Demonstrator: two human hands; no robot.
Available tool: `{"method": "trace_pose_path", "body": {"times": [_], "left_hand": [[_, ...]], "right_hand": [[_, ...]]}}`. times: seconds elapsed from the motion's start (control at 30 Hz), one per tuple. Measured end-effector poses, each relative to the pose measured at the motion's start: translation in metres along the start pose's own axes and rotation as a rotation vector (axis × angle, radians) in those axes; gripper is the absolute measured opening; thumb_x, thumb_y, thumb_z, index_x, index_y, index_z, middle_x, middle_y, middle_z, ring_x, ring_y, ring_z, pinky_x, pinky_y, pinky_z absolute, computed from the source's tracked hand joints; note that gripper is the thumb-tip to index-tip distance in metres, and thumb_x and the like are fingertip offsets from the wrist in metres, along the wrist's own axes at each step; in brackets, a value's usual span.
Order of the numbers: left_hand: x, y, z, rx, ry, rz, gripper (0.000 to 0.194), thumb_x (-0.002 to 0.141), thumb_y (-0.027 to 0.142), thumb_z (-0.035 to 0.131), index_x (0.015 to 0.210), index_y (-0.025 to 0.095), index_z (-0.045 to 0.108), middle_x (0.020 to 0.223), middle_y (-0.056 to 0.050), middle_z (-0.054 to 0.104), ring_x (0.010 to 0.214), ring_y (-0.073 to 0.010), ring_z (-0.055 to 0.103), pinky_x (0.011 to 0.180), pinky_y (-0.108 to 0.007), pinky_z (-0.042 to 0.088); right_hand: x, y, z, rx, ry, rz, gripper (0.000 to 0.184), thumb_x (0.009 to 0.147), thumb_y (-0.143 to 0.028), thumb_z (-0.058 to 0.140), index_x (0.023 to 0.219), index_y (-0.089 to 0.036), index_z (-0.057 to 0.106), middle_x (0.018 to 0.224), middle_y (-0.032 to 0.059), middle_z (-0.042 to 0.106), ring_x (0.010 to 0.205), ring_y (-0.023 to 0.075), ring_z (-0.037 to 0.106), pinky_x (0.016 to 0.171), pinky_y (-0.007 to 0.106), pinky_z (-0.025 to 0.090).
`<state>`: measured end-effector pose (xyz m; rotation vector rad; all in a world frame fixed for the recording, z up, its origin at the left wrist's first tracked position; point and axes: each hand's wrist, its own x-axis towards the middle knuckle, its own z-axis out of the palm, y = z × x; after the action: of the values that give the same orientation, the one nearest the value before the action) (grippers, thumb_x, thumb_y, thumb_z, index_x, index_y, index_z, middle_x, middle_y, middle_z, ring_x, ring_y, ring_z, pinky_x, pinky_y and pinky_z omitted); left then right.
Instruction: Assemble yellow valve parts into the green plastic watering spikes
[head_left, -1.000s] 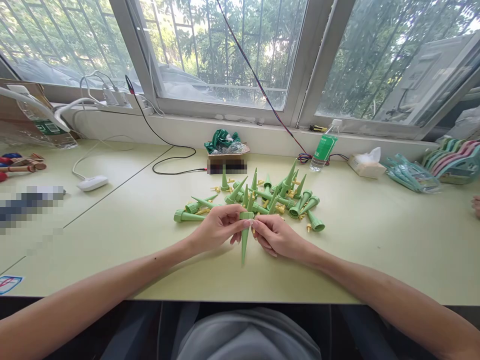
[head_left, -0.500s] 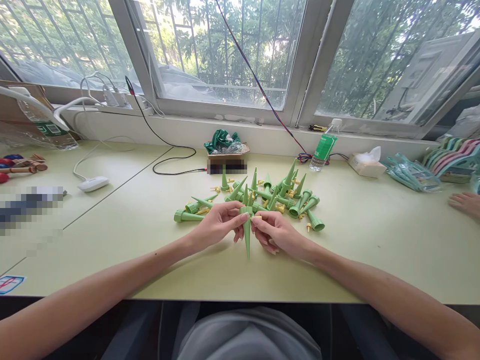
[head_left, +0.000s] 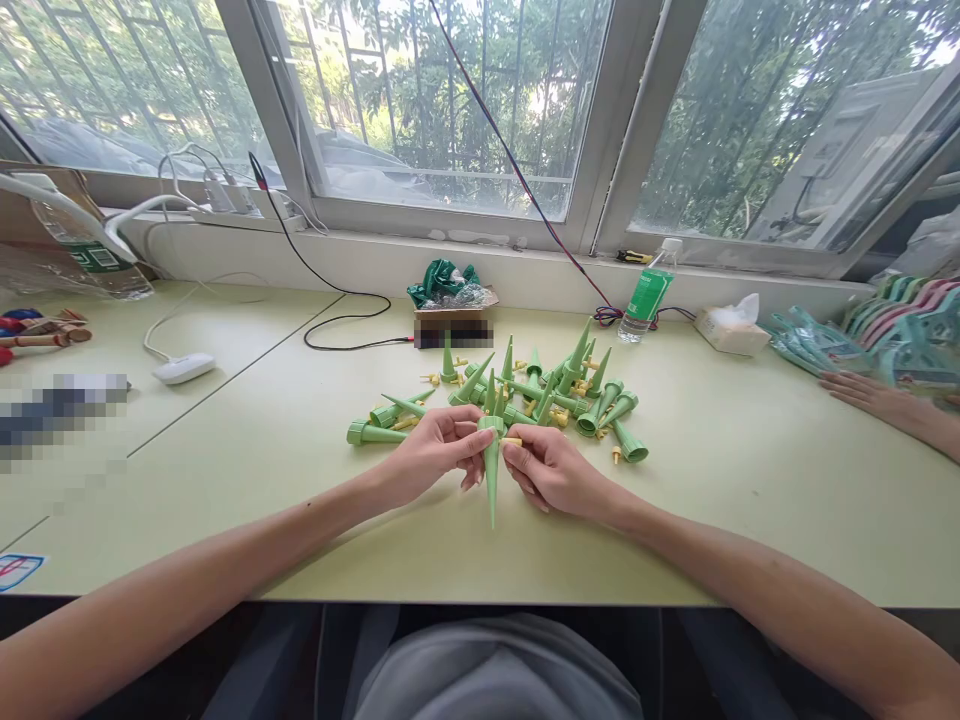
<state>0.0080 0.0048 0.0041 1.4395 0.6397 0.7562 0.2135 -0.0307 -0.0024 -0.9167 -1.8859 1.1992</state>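
My left hand (head_left: 450, 445) pinches the collar of a green plastic plant watering spike (head_left: 491, 480), which points down toward the table's front edge. Between the thumb and finger of my right hand (head_left: 551, 465) is a small yellow valve piece (head_left: 511, 441), its end close against the right side of the spike's collar. Whether the two touch, I cannot tell. Just beyond my hands lies a pile of similar green spikes (head_left: 577, 365), some upright and others on their sides. Small yellow valves (head_left: 616, 455) are scattered among them.
Behind the pile stands a small box (head_left: 454, 325) with green wrapping. Water bottle (head_left: 649, 295), tissue box (head_left: 731, 330) and bagged hangers (head_left: 810, 345) line the back right. Another person's hand (head_left: 874, 400) rests at the right. A white device (head_left: 184, 368) with cables lies left.
The spike's tip has dipped slightly lower and my hands have shifted a little. At the right, the other person's hand has reached farther in toward the bagged hangers.
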Motion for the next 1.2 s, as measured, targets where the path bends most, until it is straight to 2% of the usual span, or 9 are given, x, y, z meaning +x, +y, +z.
{"method": "trace_pose_path", "body": {"times": [0.17,0.33,0.47,0.67,0.83,1.0,1.2], "left_hand": [[0.001,-0.002,0.000,-0.125,0.007,-0.084,0.033,0.084,0.042,0.077,0.086,0.015,0.058,0.057,0.003,0.061,0.044,-0.0080,0.056,0.043,-0.019,0.047],[0.002,-0.001,0.000,-0.167,0.013,-0.125,0.035,0.081,0.042,0.079,0.086,0.015,0.058,0.055,0.004,0.059,0.044,-0.0083,0.055,0.040,-0.018,0.045],[0.002,-0.001,-0.001,-0.121,0.005,-0.084,0.033,0.083,0.042,0.077,0.086,0.015,0.059,0.055,0.004,0.060,0.044,-0.0087,0.056,0.042,-0.019,0.046],[0.000,0.000,-0.002,0.043,-0.009,0.009,0.031,0.090,0.043,0.069,0.092,0.014,0.060,0.061,0.000,0.065,0.046,-0.0098,0.060,0.046,-0.021,0.046],[0.000,-0.002,-0.003,0.044,-0.016,0.025,0.030,0.090,0.043,0.069,0.093,0.015,0.059,0.060,0.001,0.065,0.046,-0.0105,0.061,0.047,-0.021,0.047],[0.000,-0.003,-0.003,0.037,-0.027,0.079,0.027,0.091,0.040,0.069,0.096,0.016,0.058,0.060,0.003,0.064,0.046,-0.0106,0.061,0.047,-0.022,0.050],[0.000,-0.001,0.004,0.165,0.043,0.202,0.027,0.089,0.038,0.070,0.090,0.015,0.058,0.058,0.004,0.058,0.044,-0.0119,0.061,0.044,-0.022,0.048]], "right_hand": [[0.003,0.009,-0.003,-0.311,0.085,-0.170,0.035,0.101,-0.036,0.045,0.071,-0.022,0.033,0.058,-0.0069,0.034,0.052,0.0091,0.029,0.052,0.024,0.026],[0.004,0.014,-0.005,-0.387,0.075,-0.198,0.032,0.101,-0.033,0.042,0.073,-0.022,0.031,0.059,-0.0071,0.032,0.053,0.0097,0.027,0.053,0.025,0.025],[0.004,0.012,-0.005,-0.403,0.071,-0.205,0.032,0.101,-0.032,0.041,0.073,-0.023,0.031,0.059,-0.0071,0.032,0.053,0.0099,0.027,0.054,0.025,0.025],[0.003,0.010,-0.004,-0.345,0.086,-0.181,0.033,0.101,-0.033,0.043,0.072,-0.022,0.032,0.058,-0.0069,0.034,0.052,0.0098,0.028,0.053,0.025,0.026],[0.002,0.005,-0.003,-0.244,0.075,-0.132,0.036,0.100,-0.036,0.046,0.070,-0.022,0.034,0.057,-0.0067,0.037,0.051,0.0089,0.029,0.051,0.024,0.027],[-0.001,-0.001,-0.001,-0.115,0.037,-0.029,0.035,0.101,-0.041,0.047,0.072,-0.022,0.040,0.054,-0.0062,0.044,0.045,0.0080,0.037,0.046,0.022,0.029],[-0.001,-0.004,-0.001,0.096,-0.024,0.054,0.037,0.101,-0.047,0.049,0.074,-0.022,0.043,0.048,-0.0089,0.045,0.034,0.0071,0.040,0.037,0.020,0.032]]}}
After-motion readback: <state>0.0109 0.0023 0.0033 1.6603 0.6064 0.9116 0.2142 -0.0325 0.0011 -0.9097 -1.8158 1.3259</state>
